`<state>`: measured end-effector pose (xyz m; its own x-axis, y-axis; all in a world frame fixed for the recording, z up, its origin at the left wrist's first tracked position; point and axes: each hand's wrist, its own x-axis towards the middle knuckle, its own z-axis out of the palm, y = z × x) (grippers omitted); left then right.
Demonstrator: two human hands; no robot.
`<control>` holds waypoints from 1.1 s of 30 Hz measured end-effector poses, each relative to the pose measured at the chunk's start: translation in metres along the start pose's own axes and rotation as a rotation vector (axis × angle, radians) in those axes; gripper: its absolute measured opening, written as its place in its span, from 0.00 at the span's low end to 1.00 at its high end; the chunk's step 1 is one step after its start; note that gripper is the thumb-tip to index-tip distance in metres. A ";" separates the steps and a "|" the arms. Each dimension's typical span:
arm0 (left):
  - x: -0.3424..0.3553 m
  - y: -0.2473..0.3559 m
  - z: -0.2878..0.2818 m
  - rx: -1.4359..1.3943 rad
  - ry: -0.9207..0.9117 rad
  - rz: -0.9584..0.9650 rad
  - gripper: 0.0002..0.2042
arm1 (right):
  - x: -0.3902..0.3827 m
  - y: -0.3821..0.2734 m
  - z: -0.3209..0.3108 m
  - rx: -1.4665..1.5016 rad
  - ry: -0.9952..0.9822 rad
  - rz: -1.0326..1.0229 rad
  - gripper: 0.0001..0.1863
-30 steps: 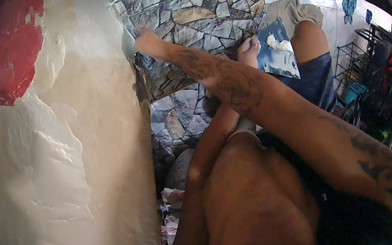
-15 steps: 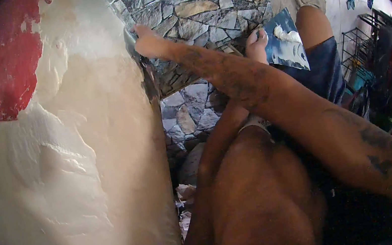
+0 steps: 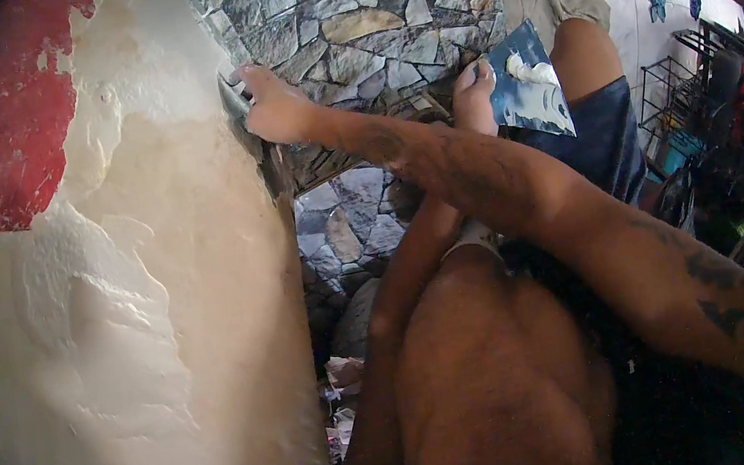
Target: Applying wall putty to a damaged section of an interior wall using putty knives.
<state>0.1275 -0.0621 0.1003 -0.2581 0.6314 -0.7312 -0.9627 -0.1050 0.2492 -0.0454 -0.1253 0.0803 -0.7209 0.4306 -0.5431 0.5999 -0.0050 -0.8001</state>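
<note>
My right arm crosses over my left. At the edge of the white-coated wall [image 3: 207,208], my right hand [image 3: 277,108] is closed around a putty knife [image 3: 234,100]; its metal blade lies against the corner, and the handle is mostly hidden in my fingers. Farther right, my left hand [image 3: 474,102] grips a flat blue plate [image 3: 511,103] by its near-left edge. White putty [image 3: 532,72] is heaped and smeared over the plate. The wall has thick, uneven white coating at left and a smoother cream stretch near the corner.
Red paint [image 3: 6,132] remains on the wall's upper left. Stone-patterned tiling [image 3: 362,25] lies beyond the corner. My bent knee [image 3: 476,361] fills the lower middle. A black wire rack [image 3: 667,96] with cloths and clutter stands at right. Paper scraps [image 3: 344,374] lie beside the wall.
My right hand has moved a little down along the wall's corner, and more of the putty knife's blade shows. My left hand still holds the plate; the whole view has shifted slightly.
</note>
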 end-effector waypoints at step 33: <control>-0.022 0.144 0.068 0.000 0.090 0.309 0.13 | -0.125 -0.026 -0.329 0.366 0.486 -0.380 0.23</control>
<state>0.0000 -0.0391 0.1958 -0.5446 0.4993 -0.6739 -0.8375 -0.2816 0.4682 0.1432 0.1177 0.2524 -0.5696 0.8154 -0.1033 0.1219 -0.0404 -0.9917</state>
